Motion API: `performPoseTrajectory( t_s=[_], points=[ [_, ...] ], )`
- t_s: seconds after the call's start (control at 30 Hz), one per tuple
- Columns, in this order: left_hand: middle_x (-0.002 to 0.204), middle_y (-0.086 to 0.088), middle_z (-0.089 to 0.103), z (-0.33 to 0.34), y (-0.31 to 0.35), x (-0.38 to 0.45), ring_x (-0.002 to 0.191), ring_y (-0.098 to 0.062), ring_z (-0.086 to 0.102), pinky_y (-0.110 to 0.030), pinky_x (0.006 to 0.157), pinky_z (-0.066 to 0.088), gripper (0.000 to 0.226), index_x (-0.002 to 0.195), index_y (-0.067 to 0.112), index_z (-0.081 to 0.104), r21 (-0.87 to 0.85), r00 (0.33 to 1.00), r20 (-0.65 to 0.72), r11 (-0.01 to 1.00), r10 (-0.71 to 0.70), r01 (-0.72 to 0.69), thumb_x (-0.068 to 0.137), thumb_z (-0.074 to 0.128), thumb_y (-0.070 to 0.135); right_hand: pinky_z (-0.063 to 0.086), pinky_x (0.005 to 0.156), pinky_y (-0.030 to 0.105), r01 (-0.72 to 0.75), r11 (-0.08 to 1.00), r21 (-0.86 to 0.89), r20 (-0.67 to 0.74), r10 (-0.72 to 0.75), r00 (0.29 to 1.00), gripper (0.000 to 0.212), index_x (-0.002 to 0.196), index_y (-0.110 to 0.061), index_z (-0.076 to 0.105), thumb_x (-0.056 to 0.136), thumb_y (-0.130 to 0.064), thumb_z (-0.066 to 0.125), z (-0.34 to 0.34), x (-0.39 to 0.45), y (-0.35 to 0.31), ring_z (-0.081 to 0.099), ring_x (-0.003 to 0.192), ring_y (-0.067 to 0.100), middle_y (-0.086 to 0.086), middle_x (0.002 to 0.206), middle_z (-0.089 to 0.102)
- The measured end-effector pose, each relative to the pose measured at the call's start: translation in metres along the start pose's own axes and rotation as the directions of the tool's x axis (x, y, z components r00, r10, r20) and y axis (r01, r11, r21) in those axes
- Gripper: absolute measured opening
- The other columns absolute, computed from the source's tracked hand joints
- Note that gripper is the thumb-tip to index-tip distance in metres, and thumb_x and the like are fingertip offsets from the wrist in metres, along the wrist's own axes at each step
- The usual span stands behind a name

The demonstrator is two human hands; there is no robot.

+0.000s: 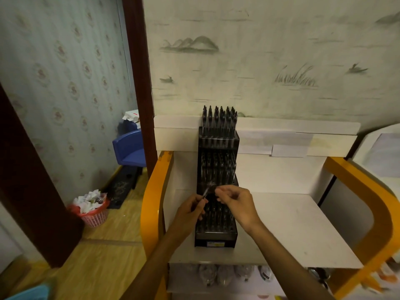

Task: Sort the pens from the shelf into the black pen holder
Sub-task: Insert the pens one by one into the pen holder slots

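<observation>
While the left hand (191,210) pinches a pen (205,192) between curled fingers (200,201), the pen's free end points up and to the right, toward the right hand. Its long axis runs diagonally, tilted away from the person; motion blur hides the tip. Right hand (234,204) sits just beside it, fingers curled in close at the pen's upper end; whether they actually grip it or only hover cannot be told from the blur. Both hands hang over the middle tier of the black pen holder (216,233), a stepped rack standing upright on the white shelf (292,230). Top tier is already full of dark pens (219,116); the lower rows look partly filled, hard to count. Likely step: seating this pen in an open slot just below the hands, so it needs turning from its slant to upright, tip down. Left hand carries it, right hand is equally near and may guide. No loose pens visible on the shelf surface.
</observation>
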State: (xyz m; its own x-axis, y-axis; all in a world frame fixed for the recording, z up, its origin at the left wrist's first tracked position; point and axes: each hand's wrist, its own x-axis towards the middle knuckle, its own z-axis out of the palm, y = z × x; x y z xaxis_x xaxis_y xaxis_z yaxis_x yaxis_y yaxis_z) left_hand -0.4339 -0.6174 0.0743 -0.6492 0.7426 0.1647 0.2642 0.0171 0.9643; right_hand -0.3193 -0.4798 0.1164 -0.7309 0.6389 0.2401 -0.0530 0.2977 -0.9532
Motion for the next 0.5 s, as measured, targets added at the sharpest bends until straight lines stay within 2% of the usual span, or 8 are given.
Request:
performPoseTrajectory(
  t_s=[0.23, 0.37, 0.43, 0.5],
  points=[
    [0.075, 0.012, 0.063, -0.005, -0.004, 0.002, 0.072, -0.004, 0.06, -0.019, 0.069, 0.051, 0.015, 0.101, 0.025, 0.063, 0.101, 0.996, 0.086, 0.995, 0.004, -0.013, 0.104, 0.048, 0.024, 0.059, 0.076, 0.026, -0.062, 0.992, 0.113, 0.052, 0.056, 0.997, 0.013, 0.1, -0.012, 0.074, 0.091, -0.02, 0.069, 0.014, 0.005, -0.004, 0.074, 0.082, 0.019, 0.002, 0.088, 0.077],
    [0.081, 0.01, 0.066, -0.009, -0.002, 0.003, 0.074, 0.001, 0.061, -0.014, 0.069, 0.049, 0.014, 0.101, 0.029, 0.062, 0.156, 0.992, 0.126, 0.987, 0.013, -0.033, 0.104, 0.049, 0.028, 0.059, 0.074, 0.026, -0.078, 0.988, 0.13, 0.038, 0.074, 0.997, 0.012, 0.1, -0.011, 0.073, 0.091, -0.019, 0.07, 0.018, 0.007, -0.004, 0.075, 0.081, 0.021, 0.004, 0.086, 0.077],
    [0.089, 0.005, 0.067, -0.013, 0.0, 0.005, 0.077, 0.0, 0.061, -0.014, 0.07, 0.049, 0.016, 0.105, 0.031, 0.063, 0.21, 0.994, 0.113, 0.977, 0.013, -0.037, 0.104, 0.047, 0.03, 0.06, 0.074, 0.028, -0.078, 0.988, 0.134, 0.028, 0.075, 0.997, 0.013, 0.1, -0.01, 0.073, 0.09, -0.018, 0.069, 0.018, 0.008, -0.004, 0.075, 0.08, 0.022, 0.005, 0.086, 0.076],
    [0.098, 0.006, 0.066, -0.018, 0.001, 0.01, 0.085, 0.0, 0.06, -0.014, 0.076, 0.047, 0.019, 0.111, 0.028, 0.064, 0.309, 0.998, 0.044, 0.949, 0.05, -0.061, 0.104, 0.047, 0.032, 0.06, 0.074, 0.029, -0.073, 0.989, 0.13, 0.005, 0.073, 0.997, 0.013, 0.1, -0.01, 0.072, 0.09, -0.017, 0.07, 0.018, 0.008, -0.004, 0.074, 0.079, 0.022, 0.006, 0.085, 0.076]
  ],
)
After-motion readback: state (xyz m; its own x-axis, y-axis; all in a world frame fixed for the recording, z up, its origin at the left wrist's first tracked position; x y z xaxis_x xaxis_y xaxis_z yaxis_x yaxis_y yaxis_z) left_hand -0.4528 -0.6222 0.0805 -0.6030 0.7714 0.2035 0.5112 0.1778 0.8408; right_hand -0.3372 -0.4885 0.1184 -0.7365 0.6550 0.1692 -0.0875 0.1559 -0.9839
